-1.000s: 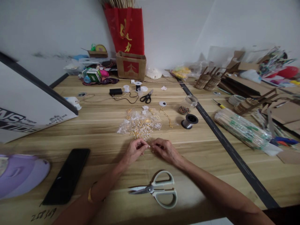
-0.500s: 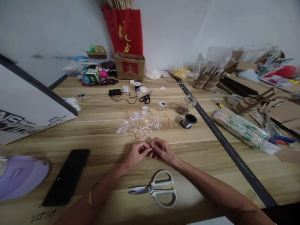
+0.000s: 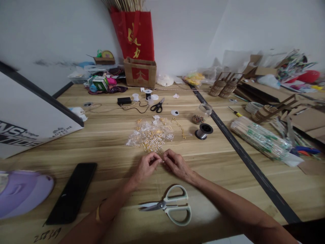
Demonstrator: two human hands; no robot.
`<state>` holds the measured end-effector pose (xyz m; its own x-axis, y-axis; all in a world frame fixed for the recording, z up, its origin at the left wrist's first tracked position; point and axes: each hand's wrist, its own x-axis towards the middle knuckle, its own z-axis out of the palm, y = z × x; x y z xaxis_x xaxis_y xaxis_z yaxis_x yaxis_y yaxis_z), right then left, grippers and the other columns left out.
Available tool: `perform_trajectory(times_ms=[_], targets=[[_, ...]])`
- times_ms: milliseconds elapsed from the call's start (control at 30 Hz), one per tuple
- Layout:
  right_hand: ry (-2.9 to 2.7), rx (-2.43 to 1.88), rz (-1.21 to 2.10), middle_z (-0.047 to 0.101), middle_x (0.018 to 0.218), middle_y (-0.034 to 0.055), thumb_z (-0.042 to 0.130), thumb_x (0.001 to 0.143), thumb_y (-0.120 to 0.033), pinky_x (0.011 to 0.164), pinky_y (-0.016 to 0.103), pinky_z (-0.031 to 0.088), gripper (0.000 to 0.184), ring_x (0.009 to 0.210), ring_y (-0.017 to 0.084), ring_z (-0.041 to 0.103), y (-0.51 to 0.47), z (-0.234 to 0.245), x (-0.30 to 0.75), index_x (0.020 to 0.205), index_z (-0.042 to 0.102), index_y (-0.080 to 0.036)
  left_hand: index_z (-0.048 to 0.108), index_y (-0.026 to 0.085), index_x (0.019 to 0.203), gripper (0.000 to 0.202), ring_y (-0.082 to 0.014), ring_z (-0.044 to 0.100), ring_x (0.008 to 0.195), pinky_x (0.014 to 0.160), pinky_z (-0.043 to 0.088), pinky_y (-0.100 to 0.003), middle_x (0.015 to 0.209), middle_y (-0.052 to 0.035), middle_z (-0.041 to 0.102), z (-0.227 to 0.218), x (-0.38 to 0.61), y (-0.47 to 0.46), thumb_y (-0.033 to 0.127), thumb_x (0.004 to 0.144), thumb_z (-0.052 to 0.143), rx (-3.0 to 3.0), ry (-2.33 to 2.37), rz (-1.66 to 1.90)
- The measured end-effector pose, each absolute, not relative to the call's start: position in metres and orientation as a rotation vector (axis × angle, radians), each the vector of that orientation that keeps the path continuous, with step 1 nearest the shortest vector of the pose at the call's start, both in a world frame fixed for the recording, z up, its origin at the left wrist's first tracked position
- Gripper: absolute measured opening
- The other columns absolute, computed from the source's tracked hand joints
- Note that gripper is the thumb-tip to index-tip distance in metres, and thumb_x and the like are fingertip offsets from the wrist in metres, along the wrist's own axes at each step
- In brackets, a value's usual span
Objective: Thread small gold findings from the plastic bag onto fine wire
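My left hand [image 3: 146, 167] is closed in a pinch, and a thin clear thread [image 3: 158, 186] hangs below it toward the scissors. Opposite it, my right hand [image 3: 178, 166] is pinched too, its fingertips close to the left ones. Between the fingertips a tiny shiny bead [image 3: 163, 161] shows; which hand bears it is hard to make out. Just beyond the hands lies a pile of gold and clear beads [image 3: 153, 139] with small plastic bags [image 3: 135, 137]. Nearer me, pale-handled scissors [image 3: 165, 205] lie slightly apart, blades to the left.
A spool of wire [image 3: 203, 131], a jar of beads [image 3: 199, 118] and a gold chain [image 3: 180, 128] stand or lie right of the pile. Black scissors [image 3: 157, 106] are farther back. A phone [image 3: 72, 193] and purple cap [image 3: 25, 193] lie left; packed sticks [image 3: 260, 138] lie right.
The fingertips of my two hands have moved slightly apart, and a small gap with the bead now shows between them. The objects on the table are where they were.
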<state>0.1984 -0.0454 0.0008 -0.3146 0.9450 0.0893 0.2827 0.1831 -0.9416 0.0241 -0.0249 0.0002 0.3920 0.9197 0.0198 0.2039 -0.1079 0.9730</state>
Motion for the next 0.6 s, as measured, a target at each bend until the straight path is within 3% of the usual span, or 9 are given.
perform_trajectory(times_ms=[600], targets=[[-1.736, -1.126, 1.216, 0.055, 0.067, -0.0018, 0.035, 0.094, -0.047, 0.057, 0.022, 0.042, 0.028, 0.057, 0.011, 0.051, -0.0493, 0.0048, 0.1982, 0.086, 0.042, -0.021, 0.049, 0.018, 0.074, 0.018, -0.0097, 0.048, 0.05, 0.051, 0.039, -0.021, 0.057, 0.0038, 0.049, -0.0056, 0.0232, -0.0249, 0.033, 0.083, 0.051, 1.615, 1.045, 0.814]])
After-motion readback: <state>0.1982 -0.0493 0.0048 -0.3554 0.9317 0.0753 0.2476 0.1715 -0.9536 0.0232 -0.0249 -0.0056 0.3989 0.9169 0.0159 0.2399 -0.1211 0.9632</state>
